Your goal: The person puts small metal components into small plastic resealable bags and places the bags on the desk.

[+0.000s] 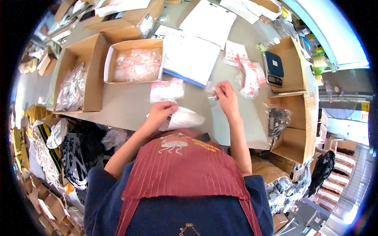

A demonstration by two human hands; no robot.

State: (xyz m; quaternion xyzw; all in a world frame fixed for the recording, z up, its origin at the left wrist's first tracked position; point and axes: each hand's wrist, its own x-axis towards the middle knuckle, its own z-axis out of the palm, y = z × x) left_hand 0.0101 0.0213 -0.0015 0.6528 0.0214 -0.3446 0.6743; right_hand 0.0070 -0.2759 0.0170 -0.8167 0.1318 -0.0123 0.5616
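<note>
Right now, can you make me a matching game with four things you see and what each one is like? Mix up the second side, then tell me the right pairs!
Things:
1. Apron
2. Scale
3. Plastic bottle
4. Left hand

What they are like:
A. Clear, with a white cap
B. Touching a white packet
C. Dark red with thin stripes
D. Dark blue on top

Right pairs: 1-C, 2-D, 3-A, 4-B.
</note>
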